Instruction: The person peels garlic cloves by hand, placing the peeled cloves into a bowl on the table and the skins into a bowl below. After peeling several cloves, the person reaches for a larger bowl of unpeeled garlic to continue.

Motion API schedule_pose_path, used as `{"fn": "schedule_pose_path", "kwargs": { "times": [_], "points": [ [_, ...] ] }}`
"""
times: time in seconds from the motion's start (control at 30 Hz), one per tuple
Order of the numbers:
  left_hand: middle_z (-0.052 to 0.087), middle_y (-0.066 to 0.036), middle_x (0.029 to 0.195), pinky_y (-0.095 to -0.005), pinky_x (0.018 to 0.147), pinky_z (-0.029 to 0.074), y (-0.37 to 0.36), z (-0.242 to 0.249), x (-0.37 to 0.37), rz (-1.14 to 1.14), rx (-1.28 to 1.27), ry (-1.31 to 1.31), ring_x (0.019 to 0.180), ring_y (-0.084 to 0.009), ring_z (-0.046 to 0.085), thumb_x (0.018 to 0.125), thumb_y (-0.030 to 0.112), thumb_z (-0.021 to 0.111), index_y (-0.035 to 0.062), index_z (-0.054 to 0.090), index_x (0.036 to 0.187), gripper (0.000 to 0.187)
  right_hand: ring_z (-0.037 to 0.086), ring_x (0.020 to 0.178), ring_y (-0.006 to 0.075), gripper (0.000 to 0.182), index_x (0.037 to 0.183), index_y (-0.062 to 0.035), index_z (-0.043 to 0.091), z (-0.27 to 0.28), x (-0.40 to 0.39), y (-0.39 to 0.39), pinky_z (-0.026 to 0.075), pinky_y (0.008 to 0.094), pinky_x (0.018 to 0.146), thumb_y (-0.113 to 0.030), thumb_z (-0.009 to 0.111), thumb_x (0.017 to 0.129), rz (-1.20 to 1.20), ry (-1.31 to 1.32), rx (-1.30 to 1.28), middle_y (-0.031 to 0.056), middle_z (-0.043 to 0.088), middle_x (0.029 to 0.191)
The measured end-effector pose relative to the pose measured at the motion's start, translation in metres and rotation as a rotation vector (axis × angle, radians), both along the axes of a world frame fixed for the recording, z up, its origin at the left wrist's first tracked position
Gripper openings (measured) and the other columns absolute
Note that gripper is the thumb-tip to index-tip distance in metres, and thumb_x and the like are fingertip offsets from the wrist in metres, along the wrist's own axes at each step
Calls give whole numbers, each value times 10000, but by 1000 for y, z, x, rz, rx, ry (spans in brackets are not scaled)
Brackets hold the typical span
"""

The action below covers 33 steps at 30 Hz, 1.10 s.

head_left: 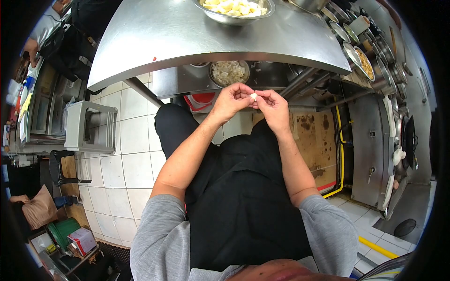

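Note:
Both of my hands meet in front of the steel table's edge, above my lap. My left hand [234, 100] and my right hand [273, 107] pinch a small whitish piece [254, 96] between their fingertips. Just behind them, on the lower shelf, is a bowl [229, 72] of pale, papery scraps. On the table top [187, 35], a metal bowl [234, 19] holds many pale yellow pieces.
A grey plastic stool [91, 127] stands on the tiled floor at left. Pans and food bowls [363, 63] crowd the right side, above a steel cabinet [370, 150]. Other people's hands [31, 49] show at the far left. A red container [202, 99] is under the shelf.

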<state>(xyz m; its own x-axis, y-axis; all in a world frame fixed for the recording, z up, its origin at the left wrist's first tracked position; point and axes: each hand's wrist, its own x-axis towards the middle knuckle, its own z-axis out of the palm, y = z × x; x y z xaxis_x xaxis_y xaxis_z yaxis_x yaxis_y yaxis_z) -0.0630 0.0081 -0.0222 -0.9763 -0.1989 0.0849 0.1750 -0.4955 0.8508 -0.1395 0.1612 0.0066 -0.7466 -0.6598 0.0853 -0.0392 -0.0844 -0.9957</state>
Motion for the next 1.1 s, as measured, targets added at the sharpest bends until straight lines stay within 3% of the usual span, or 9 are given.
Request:
{"fn": "schedule_pose_path", "kwargs": {
  "times": [0.1,0.17,0.47,0.8,0.9,0.97,1.1],
  "points": [
    [673,-78,963,-276,799,560,0,-1,-1,24,-54,-37,862,-129,660,863,12,698,-10,603,1034,196,672,821,125,156,1061,45,647,2,4,-2,562,266,751,-2,593,923,-34,32,-5,94,697,932],
    [673,-75,956,-269,795,556,1,-7,-2,50,-112,-37,856,-123,656,860,13,702,-8,604,1025,194,674,781,110,139,1021,25,662,3,5,-3,552,261,710,-7,618,893,-140,302,146,84,706,866],
    [671,-51,931,-235,781,529,1,-5,-2,115,-217,-65,845,-81,625,851,-2,698,1,607,999,174,631,695,81,96,945,4,645,-1,8,-12,531,247,661,-14,650,851,-219,343,154,59,685,797],
    [657,-44,901,-235,755,538,5,-14,-8,201,-175,-17,836,-86,635,850,-11,680,4,579,993,176,617,706,66,98,949,5,629,-11,6,-20,513,227,646,-3,645,853,-280,356,152,46,676,807],
    [661,-52,910,-239,768,543,6,-12,-8,170,-89,-2,839,-95,642,863,-7,669,-5,583,1009,170,623,728,74,80,963,17,625,-19,-2,-19,522,221,668,-9,623,886,-238,241,22,58,682,860],
    [664,-66,936,-263,803,552,4,-16,-9,160,-91,-5,860,-109,646,873,3,669,-15,587,1033,181,633,756,85,114,1011,32,628,-18,-6,-18,538,224,692,-27,624,913,-134,6,-34,69,680,904],
    [672,-99,970,-290,841,561,1,-14,-8,158,-133,-40,892,-140,660,891,23,664,-37,594,1066,198,640,763,90,166,1058,41,631,-12,-6,-15,551,233,702,-42,642,916,-91,13,26,70,679,906]
  ]
}}
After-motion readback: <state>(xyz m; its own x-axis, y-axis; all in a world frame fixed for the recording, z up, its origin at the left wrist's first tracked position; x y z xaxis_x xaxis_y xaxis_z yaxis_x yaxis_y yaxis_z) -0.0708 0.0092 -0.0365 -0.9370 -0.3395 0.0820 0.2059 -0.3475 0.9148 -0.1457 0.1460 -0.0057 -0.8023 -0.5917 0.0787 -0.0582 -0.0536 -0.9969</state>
